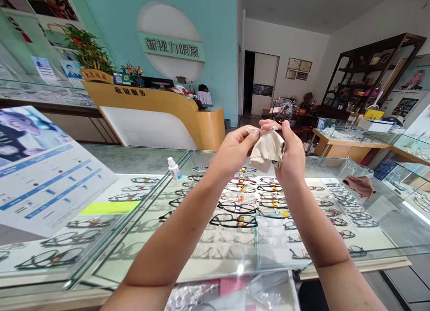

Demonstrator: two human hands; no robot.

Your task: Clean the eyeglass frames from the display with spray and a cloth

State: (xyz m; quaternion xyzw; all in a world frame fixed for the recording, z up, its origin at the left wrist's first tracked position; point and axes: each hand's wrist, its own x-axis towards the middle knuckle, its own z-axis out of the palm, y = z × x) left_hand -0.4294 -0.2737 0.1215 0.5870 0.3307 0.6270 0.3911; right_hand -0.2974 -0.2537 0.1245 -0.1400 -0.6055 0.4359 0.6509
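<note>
From where I stand, the work looks like wiping a pair of eyeglasses: the dark-rimmed, clear-lensed spectacles (pixel 283 109) are up in the air over the glass-topped display counter (pixel 208 273), with one lens showing above the fingers. The left hand (pixel 236 145) is half-curled, thumb pinching a crumpled cream-coloured cloth (pixel 265 152); the right hand (pixel 291 152) is loosely bent around the cloth's other side, thumb upright near the rim. Which fingers bear the frame I can't tell, as the cloth hides it. To my mind the next stroke calls for a steady, light hold on the rim and cloth on both lens faces. Inside the counter lie rows of mostly dark spectacle frames (pixel 235 221). Below its near edge a white drawer (pixel 293 291) stands open, holding clear plastic bags (pixel 195 297) and something flat and pink (pixel 233 286). A small white plastic bottle (pixel 174 170) stands toward the far edge; a folded brown cloth (pixel 360 186) lies near the far right corner.
</note>
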